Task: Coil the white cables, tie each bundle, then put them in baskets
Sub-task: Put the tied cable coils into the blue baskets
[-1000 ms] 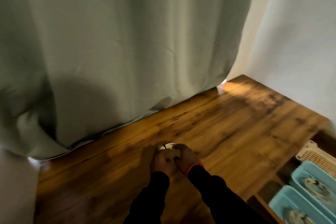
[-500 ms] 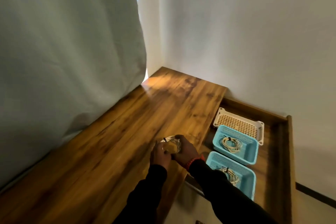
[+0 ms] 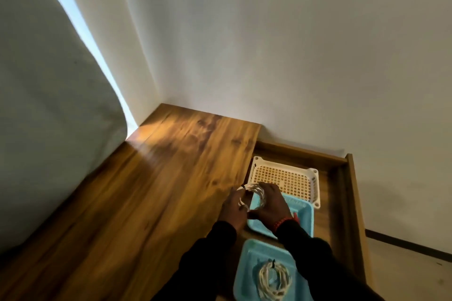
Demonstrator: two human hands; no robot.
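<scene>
I had the coiled cable [image 3: 253,197] gripped in both hands, up off the wood and right over the right edge of the surface [image 3: 151,190]. My left hand [image 3: 233,208] curled around the near-left side of the coil, and my right hand [image 3: 270,205] wrapped its far-right side, fingers bent over the strands. A small dark tie [image 3: 243,187] stuck out of the bundle at its far-left edge. The loop hung above the left rim of the middle blue basket [image 3: 304,217], so that turquoise showed through the ring. My right wrist, with a red band [image 3: 283,222] on it, covered most of that basket, and I couldn't tell what lay inside.

Just past it, toward the wall, sat the cream lattice basket [image 3: 286,179], touching or nearly touching the blue one. Nearest to me was a second blue basket [image 3: 247,273] with a tied white bundle [image 3: 272,281] lying in its middle, a dark tie at its far end. All three baskets sat in a row in the lower wooden tray [image 3: 342,203] that ran along the right edge of the surface. A pale curtain [image 3: 49,105] hung at the left edge, touching the wood.
</scene>
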